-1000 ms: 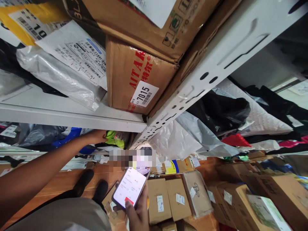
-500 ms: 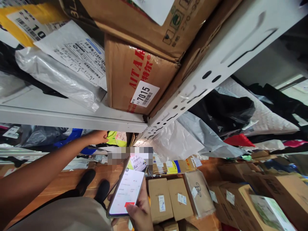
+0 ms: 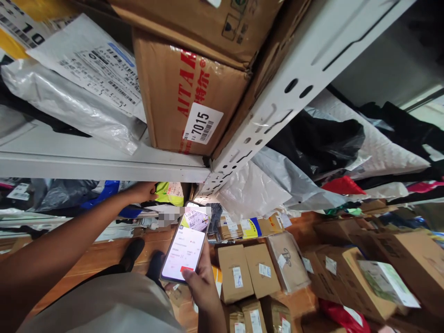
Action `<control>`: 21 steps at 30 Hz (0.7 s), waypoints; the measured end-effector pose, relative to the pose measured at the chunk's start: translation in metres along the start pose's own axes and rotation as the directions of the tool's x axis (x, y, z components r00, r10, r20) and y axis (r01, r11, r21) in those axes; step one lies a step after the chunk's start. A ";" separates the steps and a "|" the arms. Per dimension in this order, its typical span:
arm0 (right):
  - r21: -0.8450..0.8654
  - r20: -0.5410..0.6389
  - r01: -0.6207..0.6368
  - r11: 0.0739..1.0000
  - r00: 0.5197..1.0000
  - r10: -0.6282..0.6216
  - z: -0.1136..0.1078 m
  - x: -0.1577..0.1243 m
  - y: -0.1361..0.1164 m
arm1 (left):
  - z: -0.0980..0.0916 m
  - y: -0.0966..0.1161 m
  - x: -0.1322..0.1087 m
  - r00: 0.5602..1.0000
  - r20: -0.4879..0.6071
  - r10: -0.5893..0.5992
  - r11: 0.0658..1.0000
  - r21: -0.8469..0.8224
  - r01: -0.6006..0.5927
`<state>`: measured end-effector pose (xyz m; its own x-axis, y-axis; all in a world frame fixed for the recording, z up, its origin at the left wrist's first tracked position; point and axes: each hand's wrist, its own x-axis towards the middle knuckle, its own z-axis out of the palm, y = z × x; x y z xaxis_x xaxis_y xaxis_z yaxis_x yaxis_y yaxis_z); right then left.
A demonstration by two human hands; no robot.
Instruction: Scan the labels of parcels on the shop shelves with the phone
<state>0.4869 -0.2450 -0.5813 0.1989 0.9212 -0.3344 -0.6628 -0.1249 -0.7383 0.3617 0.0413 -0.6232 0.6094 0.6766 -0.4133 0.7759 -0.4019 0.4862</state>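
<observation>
A smartphone lies in my right hand, its thumb on a red button low on the lit screen. The upper part of that screen shows a live picture of a label on a yellow-green parcel. My left hand reaches under the shelf board, closed at the edge of a yellow-green parcel with a white label. Its fingertips are partly hidden behind the parcel. Grey and blue plastic parcels lie to the left of that hand on the lower shelf.
Overhead, the white shelf board carries a brown carton labelled 7015 and a white bagged parcel. A slotted white upright slants down beside it. Several cartons stand on the floor at right; bagged parcels overhang the neighbouring shelf.
My right hand has raised the phone slightly toward the yellow-green parcel. My left hand keeps its place at the parcel. The view has shifted a little, bringing more floor cartons into sight.
</observation>
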 end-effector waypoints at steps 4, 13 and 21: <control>0.008 0.021 0.001 1.000 1.000 -0.001 -0.001 0.000 0.003 | -0.002 0.005 -0.003 1.000 0.021 0.008 0.998 0.058 -0.009; 0.006 0.046 -0.003 1.000 0.999 0.003 -0.007 -0.001 0.006 | 0.007 0.020 -0.030 0.990 -0.143 0.017 0.986 0.164 0.007; 0.147 -0.029 -0.035 0.989 0.999 0.039 -0.018 0.004 0.036 | 0.062 0.042 -0.119 0.999 0.033 0.042 0.789 -0.615 -0.012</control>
<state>0.4766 -0.2524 -0.6201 0.1938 0.9044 -0.3801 -0.7682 -0.1011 -0.6322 0.3319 -0.0944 -0.6009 0.6463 0.6384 -0.4181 0.5041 0.0541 0.8619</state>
